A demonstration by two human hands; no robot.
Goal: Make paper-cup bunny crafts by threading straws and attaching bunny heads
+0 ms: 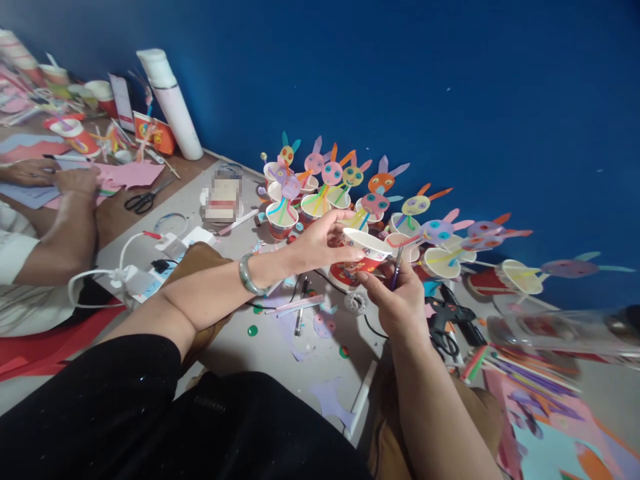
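My left hand point(330, 243), with a bangle on its wrist, is closed around a red and white paper cup point(365, 258), thumb along its side. The cup is tilted, its white mouth facing up. Against the cup's lower right side sits the thumb of my right hand point(403, 297). A slim dark pen-like tool point(397, 268) stands up between that hand's fingers; its lower end is hidden. Just behind the cup are several finished paper cups with straws and rabbit-eared paper faces, among them a pink face point(332, 174) and a yellow one point(416, 205).
A glue gun point(453, 313) and a clear bottle point(550, 330) lie to the right, near coloured straws point(535, 380). Paper scraps point(330, 400) litter the table below my hands. At left are scissors point(143, 200), a white flask point(170, 103) and another person's hands point(75, 179).
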